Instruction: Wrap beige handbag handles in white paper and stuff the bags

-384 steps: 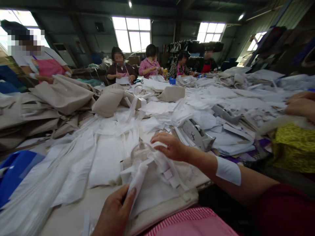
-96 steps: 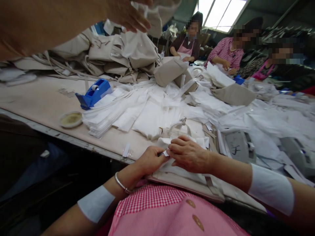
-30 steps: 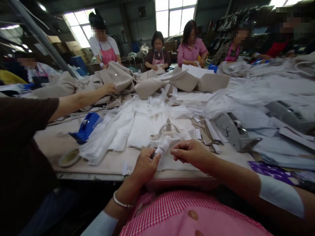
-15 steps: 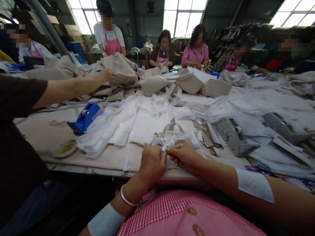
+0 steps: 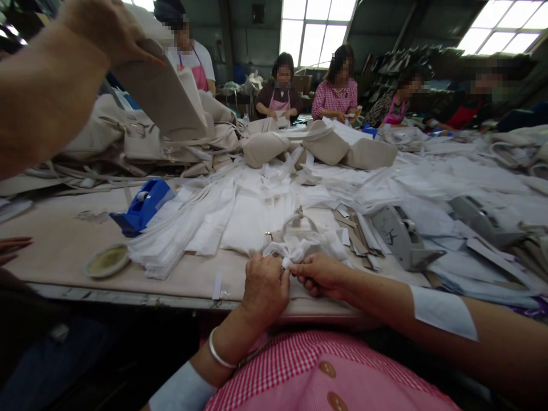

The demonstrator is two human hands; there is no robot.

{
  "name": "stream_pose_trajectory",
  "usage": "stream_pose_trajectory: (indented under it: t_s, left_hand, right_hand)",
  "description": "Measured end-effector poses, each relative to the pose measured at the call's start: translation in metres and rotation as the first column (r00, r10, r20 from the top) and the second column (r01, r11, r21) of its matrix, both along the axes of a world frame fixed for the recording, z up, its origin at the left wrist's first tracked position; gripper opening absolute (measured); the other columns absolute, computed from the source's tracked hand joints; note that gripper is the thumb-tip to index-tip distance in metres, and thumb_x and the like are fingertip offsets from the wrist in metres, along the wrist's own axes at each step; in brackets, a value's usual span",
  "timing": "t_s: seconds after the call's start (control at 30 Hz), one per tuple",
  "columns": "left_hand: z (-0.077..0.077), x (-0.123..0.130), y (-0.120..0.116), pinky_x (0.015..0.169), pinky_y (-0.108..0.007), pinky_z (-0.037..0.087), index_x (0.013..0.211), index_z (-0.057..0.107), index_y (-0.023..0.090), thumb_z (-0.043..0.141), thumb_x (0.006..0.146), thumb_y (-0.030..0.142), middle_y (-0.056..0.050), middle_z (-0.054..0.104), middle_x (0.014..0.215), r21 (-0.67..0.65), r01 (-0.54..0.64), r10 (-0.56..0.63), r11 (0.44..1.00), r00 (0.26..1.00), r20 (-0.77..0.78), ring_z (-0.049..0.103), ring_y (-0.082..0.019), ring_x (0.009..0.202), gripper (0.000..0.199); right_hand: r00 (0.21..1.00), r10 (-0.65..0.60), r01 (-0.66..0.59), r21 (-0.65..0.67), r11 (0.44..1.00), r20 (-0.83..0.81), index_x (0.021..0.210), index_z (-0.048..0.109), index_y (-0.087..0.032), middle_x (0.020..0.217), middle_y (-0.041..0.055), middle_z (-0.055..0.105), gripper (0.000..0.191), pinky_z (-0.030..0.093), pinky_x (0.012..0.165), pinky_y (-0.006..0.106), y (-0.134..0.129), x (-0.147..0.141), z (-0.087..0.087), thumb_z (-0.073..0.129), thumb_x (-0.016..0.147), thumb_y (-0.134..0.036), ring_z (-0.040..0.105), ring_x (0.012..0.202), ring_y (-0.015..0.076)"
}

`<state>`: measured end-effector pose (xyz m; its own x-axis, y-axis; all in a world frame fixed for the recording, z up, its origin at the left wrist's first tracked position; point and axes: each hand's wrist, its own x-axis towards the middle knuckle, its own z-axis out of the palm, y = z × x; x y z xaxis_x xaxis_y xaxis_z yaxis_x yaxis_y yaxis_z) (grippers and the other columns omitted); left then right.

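White wrapping [image 5: 295, 249] lay bunched in front of a pale handle [image 5: 301, 217], near the front edge of the bench [image 5: 180, 277]. The left hand [image 5: 266, 288] gripped it; the right hand [image 5: 321, 274] pinched it just beside, fingers closed.

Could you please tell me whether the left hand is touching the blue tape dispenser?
No, the left hand pinches white material, well apart from the blue tape dispenser.

Head-worn cam, wide view, facing forward and down over wearer's pink gingham apron [image 5: 274, 371]; left hand [image 5: 266, 288] and right hand [image 5: 320, 274] close, just below center; worktable [image 5: 55, 231] runs across midframe, rear window [image 5: 317, 34] far off at top.
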<state>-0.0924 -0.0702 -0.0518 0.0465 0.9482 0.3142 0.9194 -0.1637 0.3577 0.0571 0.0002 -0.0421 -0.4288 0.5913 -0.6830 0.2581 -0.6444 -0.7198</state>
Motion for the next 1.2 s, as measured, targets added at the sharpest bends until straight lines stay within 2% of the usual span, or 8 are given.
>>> stream_pose_trajectory:
  t_s: [0.27,0.5,0.7,0.9,1.03,1.1,1.13,1.2]
  left_hand:
    - [-0.005,-0.008,0.008,0.075,-0.034,0.040,0.084,0.068,0.015,0.051,0.090,0.027,-0.008,0.066,0.082,-0.111,0.092,-0.041,0.990,0.918,0.394,0.056,-0.022,0.080,0.021]
    - [-0.011,-0.017,0.016,0.065,-0.026,0.041,0.094,0.072,0.013,0.055,0.089,0.041,-0.005,0.068,0.081,-0.262,0.369,0.085,0.892,0.431,0.898,0.056,-0.016,0.072,0.033]
    - [-0.021,-0.017,0.017,0.067,-0.025,0.043,0.090,0.072,0.011,0.055,0.089,0.043,-0.005,0.067,0.076,-0.219,0.459,0.190,0.861,0.110,0.976,0.053,-0.013,0.064,0.036]
    - [-0.013,-0.012,0.021,0.063,-0.025,0.043,0.087,0.071,0.012,0.060,0.083,0.048,-0.005,0.068,0.075,-0.311,0.384,0.215,0.869,0.272,0.938,0.056,-0.016,0.068,0.038]
    - [-0.004,-0.009,0.025,0.069,-0.030,0.046,0.097,0.071,0.014,0.071,0.071,0.048,-0.005,0.070,0.082,-0.458,0.193,0.252,0.867,0.624,0.740,0.061,-0.022,0.077,0.043]
    - [-0.001,-0.008,0.026,0.072,-0.033,0.046,0.092,0.072,0.014,0.074,0.066,0.045,-0.006,0.069,0.084,-0.456,0.035,0.264,0.889,0.774,0.575,0.061,-0.024,0.079,0.041]
    - [0.000,-0.008,0.027,0.073,-0.034,0.047,0.089,0.071,0.015,0.075,0.064,0.044,-0.007,0.068,0.085,-0.424,-0.020,0.260,0.905,0.816,0.516,0.061,-0.024,0.080,0.039]
    - [0.001,-0.008,0.031,0.076,-0.036,0.048,0.088,0.068,0.015,0.076,0.062,0.040,-0.008,0.067,0.089,-0.360,-0.073,0.257,0.930,0.831,0.494,0.062,-0.024,0.081,0.037]
  right_hand:
    - [0.999,-0.032,0.033,0.005,0.999,-0.024,0.068,0.053,-0.014,0.047,-0.0062,0.049,0.024,0.029,0.032,0.016,-0.003,0.001,0.006,0.071,0.081,-0.024,0.037,0.035,0.0044]
    - [0.981,0.018,0.051,0.346,0.937,-0.193,0.062,0.060,-0.013,0.051,-0.0026,0.055,0.034,0.025,0.038,0.019,0.001,0.008,-0.004,0.078,0.068,-0.042,0.037,0.040,0.0041]
    - [0.960,0.074,0.001,0.269,0.963,-0.270,0.062,0.059,-0.015,0.053,-0.0024,0.057,0.032,0.026,0.040,0.021,0.005,0.007,-0.006,0.075,0.068,-0.042,0.039,0.041,0.0055]
    - [0.976,0.216,-0.205,0.435,0.877,0.024,0.062,0.060,-0.016,0.056,-0.0012,0.059,0.015,0.035,0.046,0.022,0.007,0.004,0.004,0.056,0.077,-0.018,0.045,0.046,0.0085]
    - [0.935,-0.006,-0.338,0.897,0.285,0.355,0.089,0.070,-0.016,0.087,0.0082,0.069,0.017,0.047,0.082,0.035,0.014,0.037,0.023,0.055,0.082,-0.018,0.062,0.087,0.0215]
    - [0.911,-0.237,-0.322,0.941,0.102,0.337,0.112,0.065,-0.015,0.113,0.0146,0.064,0.032,0.042,0.098,0.044,0.021,0.063,0.023,0.061,0.082,-0.026,0.056,0.110,0.0290]
    - [0.889,-0.315,-0.310,0.943,0.120,0.332,0.120,0.061,-0.014,0.120,0.0166,0.061,0.046,0.040,0.100,0.046,0.026,0.075,0.020,0.066,0.078,-0.031,0.053,0.115,0.0313]
    - [0.855,-0.350,-0.270,0.904,0.331,0.384,0.131,0.052,-0.015,0.120,0.0169,0.061,0.072,0.045,0.095,0.047,0.034,0.093,0.009,0.076,0.067,-0.038,0.058,0.110,0.0325]
